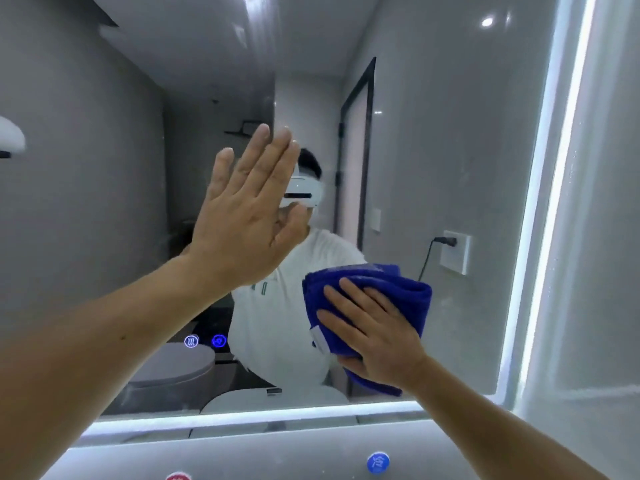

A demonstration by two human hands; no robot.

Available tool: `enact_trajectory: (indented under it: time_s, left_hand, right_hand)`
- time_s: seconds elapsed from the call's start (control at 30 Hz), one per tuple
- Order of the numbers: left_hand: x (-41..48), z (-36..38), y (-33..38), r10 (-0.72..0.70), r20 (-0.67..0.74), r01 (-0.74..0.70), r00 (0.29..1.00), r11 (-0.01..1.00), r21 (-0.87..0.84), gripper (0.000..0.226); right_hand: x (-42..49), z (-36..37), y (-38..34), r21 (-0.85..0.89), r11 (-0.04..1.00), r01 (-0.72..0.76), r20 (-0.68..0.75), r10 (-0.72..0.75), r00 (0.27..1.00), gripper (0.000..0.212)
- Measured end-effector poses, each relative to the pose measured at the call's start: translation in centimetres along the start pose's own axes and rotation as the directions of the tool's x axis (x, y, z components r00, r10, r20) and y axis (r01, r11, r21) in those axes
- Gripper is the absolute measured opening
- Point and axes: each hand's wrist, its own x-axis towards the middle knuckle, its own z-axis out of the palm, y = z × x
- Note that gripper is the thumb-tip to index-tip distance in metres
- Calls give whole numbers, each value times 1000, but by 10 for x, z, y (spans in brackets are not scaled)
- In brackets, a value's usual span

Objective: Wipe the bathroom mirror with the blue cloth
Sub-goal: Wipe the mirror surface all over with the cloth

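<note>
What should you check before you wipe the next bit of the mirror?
1. Is the blue cloth under the right hand? Ok, flat fingers press it.
2. Is the cloth on the mirror? Ok, it lies against the glass, low on the right.
3. Is the left hand off the glass? Cannot tell. It is raised with straight fingers, but whether it touches is unclear.
4. Is there room to wipe rightward? Ok, bare glass lies between the cloth and the lit edge strip.
5. Are the lit touch buttons away from the cloth? Ok, they sit apart from it, lower left.
6. Are there streaks on the glass? Cannot tell.
</note>
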Motion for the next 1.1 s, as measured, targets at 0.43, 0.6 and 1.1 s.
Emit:
enact_trajectory:
  time_s: [0.43, 0.6, 1.1]
  left_hand:
    - [26, -31, -47, -12, -56, 20, 998, 990, 140, 65]
    - [11, -53, -39, -190, 60, 179, 980, 971, 159, 65]
    - [-29, -64, -54, -213, 78, 196, 974, 963, 184, 67]
  right_hand:
    - [163, -85, 163, 127, 954, -271, -161, 290, 943, 56]
    - [172, -68, 119, 183, 861, -475, -245, 508, 826, 56]
    - [135, -34, -15, 102, 949, 297, 154, -310, 938, 56]
